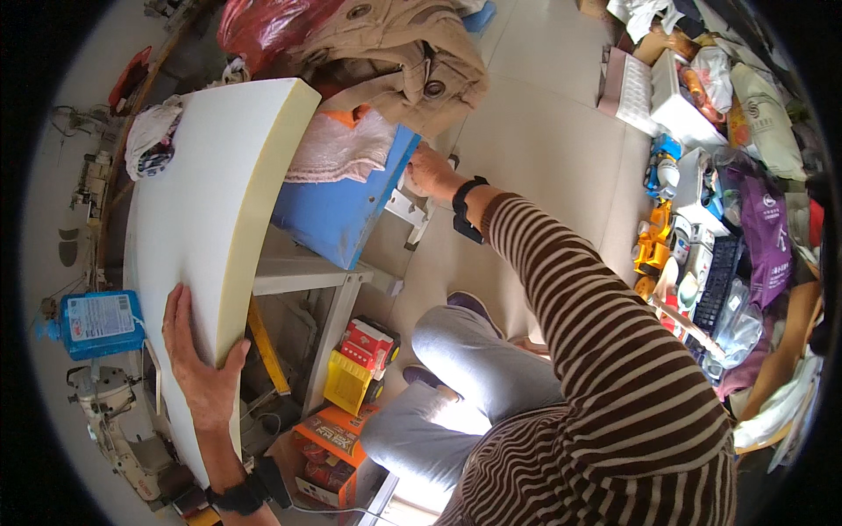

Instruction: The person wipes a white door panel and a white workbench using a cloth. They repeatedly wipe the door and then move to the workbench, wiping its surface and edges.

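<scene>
My left hand (200,375) lies on the white tabletop (204,197), its fingers flat on the surface and its thumb against the pale yellow edge. My right hand (431,172) is at the far side of a blue panel (329,217), beside its upper right corner. Its fingertips are hidden, so I cannot tell what they grip. A pale pink cloth (345,148) lies on top of the blue panel. Above it is a heap of tan fabric (408,66) with metal eyelets. A crumpled white cloth (154,135) sits at the tabletop's far left.
A blue liquid bottle (102,324) and a sewing machine (122,421) stand beyond the tabletop. A red plastic bag (270,29) is at the top. Below are a toy truck (358,361) and an orange carton (329,454). Toys, a black keyboard (717,289) and bags line the right.
</scene>
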Motion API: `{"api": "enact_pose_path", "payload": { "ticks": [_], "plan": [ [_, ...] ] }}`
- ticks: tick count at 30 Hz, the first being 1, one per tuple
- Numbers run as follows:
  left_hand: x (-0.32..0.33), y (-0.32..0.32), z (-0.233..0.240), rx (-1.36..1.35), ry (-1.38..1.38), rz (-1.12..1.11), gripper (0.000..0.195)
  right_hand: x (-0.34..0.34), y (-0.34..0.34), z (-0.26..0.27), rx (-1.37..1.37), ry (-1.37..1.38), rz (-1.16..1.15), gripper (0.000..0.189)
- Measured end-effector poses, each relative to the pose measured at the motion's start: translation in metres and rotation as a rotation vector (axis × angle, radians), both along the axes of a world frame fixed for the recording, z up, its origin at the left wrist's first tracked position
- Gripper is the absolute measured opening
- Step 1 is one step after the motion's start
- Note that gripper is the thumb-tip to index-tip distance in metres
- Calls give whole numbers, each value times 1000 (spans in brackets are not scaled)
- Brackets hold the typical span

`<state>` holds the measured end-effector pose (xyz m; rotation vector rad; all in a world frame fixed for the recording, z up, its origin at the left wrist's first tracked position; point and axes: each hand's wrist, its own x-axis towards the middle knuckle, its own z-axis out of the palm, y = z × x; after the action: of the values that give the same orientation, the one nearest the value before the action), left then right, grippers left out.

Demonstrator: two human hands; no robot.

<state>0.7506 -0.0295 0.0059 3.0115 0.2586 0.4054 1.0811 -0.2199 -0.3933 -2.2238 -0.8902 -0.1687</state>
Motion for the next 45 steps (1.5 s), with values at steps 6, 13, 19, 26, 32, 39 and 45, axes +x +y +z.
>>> {"api": "enact_pose_path", "payload": {
  "ticks": [6, 13, 19, 26, 32, 39, 45],
  "plan": [
    [1, 2, 1, 16, 48, 39, 89, -5, 21, -20, -110, 162, 15, 10],
    [3, 1, 0, -26, 26, 20, 89, -22, -99, -19, -925, 709, 211, 41],
    [1, 2, -1, -21, 34, 21, 87, -6, -107, -22, -228, 0, 257, 36],
    [1, 5, -1, 31, 53, 27, 92, 7, 4, 35, -625, 309, 56, 27],
    [1, 3, 1, 32, 68, 45, 92, -18, -15, 18, -302, 263, 80, 30],
    [0, 7, -2, 34, 69, 24, 91, 27, -76, -15, -389, -9, 223, 32],
    [0, 13, 0, 105, 81, -34, 89, -1, 17, -23, -40, 357, 91, 16]
  ]
}}
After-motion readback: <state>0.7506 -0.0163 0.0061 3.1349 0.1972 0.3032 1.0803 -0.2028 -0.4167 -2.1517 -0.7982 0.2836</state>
